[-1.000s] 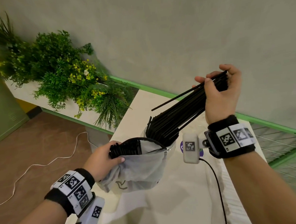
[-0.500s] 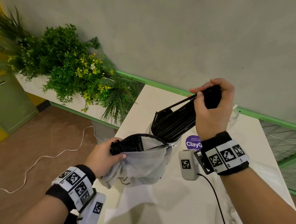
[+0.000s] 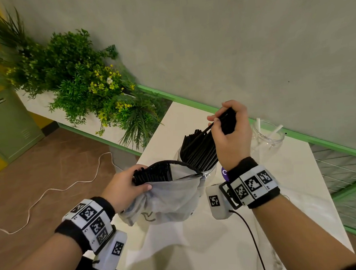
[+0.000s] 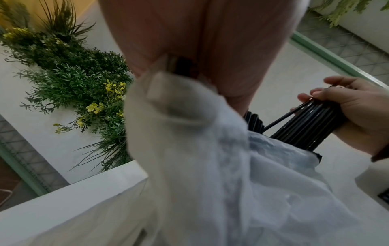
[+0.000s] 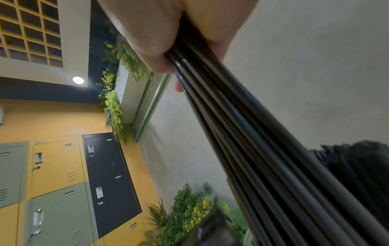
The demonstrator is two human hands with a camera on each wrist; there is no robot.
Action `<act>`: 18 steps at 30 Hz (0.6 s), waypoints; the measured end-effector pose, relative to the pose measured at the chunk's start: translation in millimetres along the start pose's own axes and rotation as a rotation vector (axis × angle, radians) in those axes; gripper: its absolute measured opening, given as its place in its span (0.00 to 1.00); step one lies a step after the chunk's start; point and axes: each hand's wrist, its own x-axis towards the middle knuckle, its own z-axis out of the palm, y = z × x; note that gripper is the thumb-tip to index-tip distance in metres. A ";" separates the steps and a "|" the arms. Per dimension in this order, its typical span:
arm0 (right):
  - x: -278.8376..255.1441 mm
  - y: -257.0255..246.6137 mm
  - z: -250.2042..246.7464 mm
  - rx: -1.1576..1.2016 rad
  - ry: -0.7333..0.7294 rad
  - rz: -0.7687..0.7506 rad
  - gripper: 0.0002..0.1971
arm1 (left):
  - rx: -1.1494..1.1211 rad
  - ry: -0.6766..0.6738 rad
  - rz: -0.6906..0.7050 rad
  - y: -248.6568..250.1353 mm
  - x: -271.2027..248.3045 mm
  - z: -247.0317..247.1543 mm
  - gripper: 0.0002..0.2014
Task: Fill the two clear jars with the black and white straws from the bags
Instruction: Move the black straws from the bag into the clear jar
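Observation:
My right hand grips the top of a bundle of black straws whose lower ends stand in a clear jar on the white table. The same bundle of black straws fills the right wrist view. My left hand holds the rim of a translucent white bag together with more black straws inside it. The bag covers most of the left wrist view. A second clear jar at the back right holds a few white straws.
A purple sticker lies on the table by the jar. A planter with green plants stands at the left against the grey wall. A white cable runs over the brown floor. Lockers line the yellow wall.
My right hand has come down and nearer with the black bundle, which stands steeper and deeper in the jar. The left hand still holds the bag.

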 end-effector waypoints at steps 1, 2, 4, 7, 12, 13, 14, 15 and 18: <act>-0.1 2.9 3.2 -0.006 -0.013 0.006 0.22 | 0.007 0.000 -0.001 0.1 0.0 0.1 0.19; -0.1 6.0 6.3 -0.011 -0.030 0.014 0.22 | 0.010 0.000 -0.001 -0.1 -0.1 0.0 0.19; 0.3 13.5 10.1 -0.011 -0.074 0.043 0.22 | 0.004 0.004 -0.003 -0.5 -0.3 -0.2 0.19; 3.6 29.7 7.6 -0.093 -0.190 0.112 0.17 | 0.002 0.008 -0.006 -2.2 -0.6 -0.9 0.19; 8.5 51.8 -7.9 -0.334 -0.466 0.186 0.14 | -0.008 0.015 -0.011 -5.9 -0.2 -0.8 0.19; 9.8 52.9 -10.7 -0.351 -0.503 0.211 0.14 | -0.009 0.016 -0.012 -6.1 0.0 -0.7 0.19; 10.8 53.4 -12.9 -0.364 -0.531 0.235 0.15 | -0.010 0.014 -0.013 -6.3 0.2 -0.5 0.19; 11.8 53.5 -15.1 -0.369 -0.544 0.249 0.16 | -0.010 0.014 -0.012 -6.3 0.4 -0.1 0.19; 14.1 53.8 -17.0 -0.346 -0.484 0.263 0.15 | -0.006 0.021 -0.012 -5.6 1.4 1.1 0.19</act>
